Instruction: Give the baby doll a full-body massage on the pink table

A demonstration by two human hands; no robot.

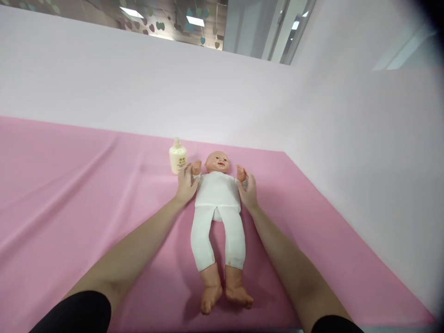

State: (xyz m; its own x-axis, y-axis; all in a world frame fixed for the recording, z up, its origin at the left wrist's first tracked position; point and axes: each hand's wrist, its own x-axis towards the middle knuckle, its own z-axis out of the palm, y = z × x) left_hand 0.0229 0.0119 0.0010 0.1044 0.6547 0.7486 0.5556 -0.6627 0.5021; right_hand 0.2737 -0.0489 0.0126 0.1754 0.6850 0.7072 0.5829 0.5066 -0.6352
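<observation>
A baby doll (pixel 218 194) in a white top and white trousers lies on its back on the pink cloth (pixel 79 194), head away from me, bare feet toward me. My left hand (pixel 186 185) rests against the doll's arm on the left side, fingers around its sleeve. On the other side, my right hand (pixel 248 190) holds the doll's other arm just below its small fist. A cream bottle (pixel 178 157) with a yellow label stands upright just beyond my left hand, beside the doll's head.
The pink cloth covers a wide surface that ends at a white wall (pixel 138 92) behind and a white wall (pixel 374 175) on the right. The cloth's right edge runs diagonally toward me. Wrinkles cross the cloth at the left.
</observation>
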